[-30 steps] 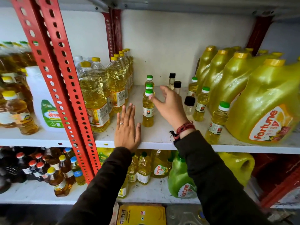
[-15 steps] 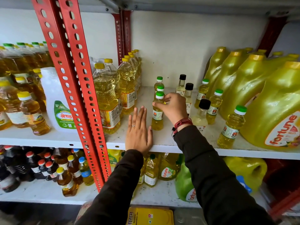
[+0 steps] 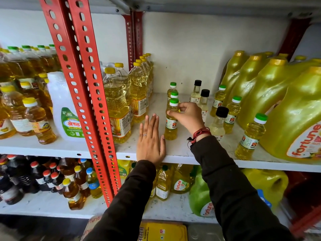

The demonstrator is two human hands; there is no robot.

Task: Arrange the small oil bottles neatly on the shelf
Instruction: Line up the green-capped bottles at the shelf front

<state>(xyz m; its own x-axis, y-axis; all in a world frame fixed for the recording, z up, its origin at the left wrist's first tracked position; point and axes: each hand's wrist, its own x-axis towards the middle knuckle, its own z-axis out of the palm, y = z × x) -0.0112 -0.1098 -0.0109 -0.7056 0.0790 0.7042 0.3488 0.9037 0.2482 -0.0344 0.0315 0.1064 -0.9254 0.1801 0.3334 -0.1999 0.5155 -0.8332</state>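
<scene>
Here the right hand (wrist bent) pinches a small oil bottle.

"fortune" on yellow jug

Head view: worn on the head, faces forward and slightly down at the shelf
Nearness: within arm's reach of shelf

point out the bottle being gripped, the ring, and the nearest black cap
gripped bottle (image 3: 171,126): head view, on its label
ring (image 3: 144,135): head view, on the band
black cap (image 3: 222,112): head view, on its side
</scene>
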